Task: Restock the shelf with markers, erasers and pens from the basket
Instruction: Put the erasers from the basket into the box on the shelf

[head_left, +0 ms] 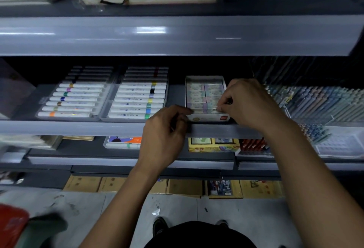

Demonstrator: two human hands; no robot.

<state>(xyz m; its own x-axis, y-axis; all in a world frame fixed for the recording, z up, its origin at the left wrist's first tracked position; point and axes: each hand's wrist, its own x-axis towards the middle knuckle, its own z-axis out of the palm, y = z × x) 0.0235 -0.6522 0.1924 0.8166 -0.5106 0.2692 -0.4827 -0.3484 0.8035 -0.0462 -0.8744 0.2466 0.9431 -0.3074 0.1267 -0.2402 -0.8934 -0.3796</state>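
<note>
Markers (102, 98) in two clear trays, left of eraser box (205, 98) on the shelf (78, 127). Left hand (165, 135) steadies the box's front corner, fingers curled against it; right hand (248, 103) pinches the front-row eraser (211, 108). Risk: a skewed eraser may jam the row or topple forward. Label writing too blurred to read.

Lighting is dim; glare streaks the upper shelf edge (151, 30). Edges bend with wide-angle distortion; corners blur.
</note>
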